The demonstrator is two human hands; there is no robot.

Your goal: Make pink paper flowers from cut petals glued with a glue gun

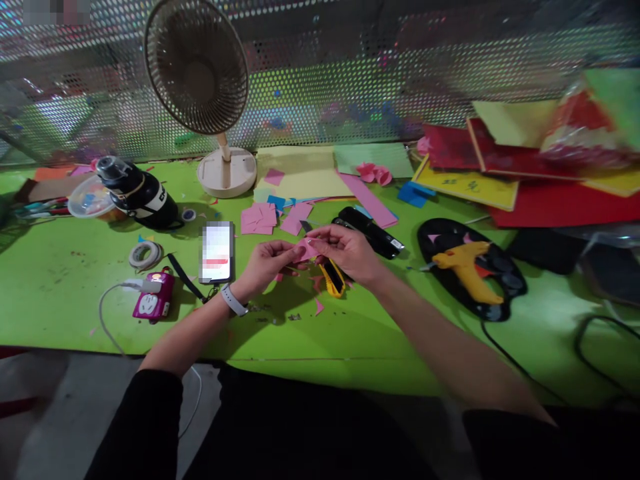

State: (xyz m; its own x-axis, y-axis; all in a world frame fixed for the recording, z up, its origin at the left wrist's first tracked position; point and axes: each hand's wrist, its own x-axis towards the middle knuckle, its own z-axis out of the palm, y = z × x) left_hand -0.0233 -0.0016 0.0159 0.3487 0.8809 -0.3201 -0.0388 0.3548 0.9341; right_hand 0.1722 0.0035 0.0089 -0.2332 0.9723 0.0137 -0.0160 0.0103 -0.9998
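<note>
Both my hands meet over the middle of the green table (60, 267). My left hand (267, 261) and my right hand (347, 250) pinch a small piece of pink paper (306, 249) between their fingertips. Just below the paper lies a yellow utility knife (333, 277). Small pink scraps (319, 307) lie on the table under my hands. A white band sits on my left wrist.
A phone (217, 252) lies left of my hands, with a tape roll (145, 254), a pink plug adapter (154, 297) and a black bottle (137, 193). A fan (200, 73) stands behind. A yellow glue gun (467, 267) rests on a black tray at right; coloured paper sheets (300, 173) are stacked behind.
</note>
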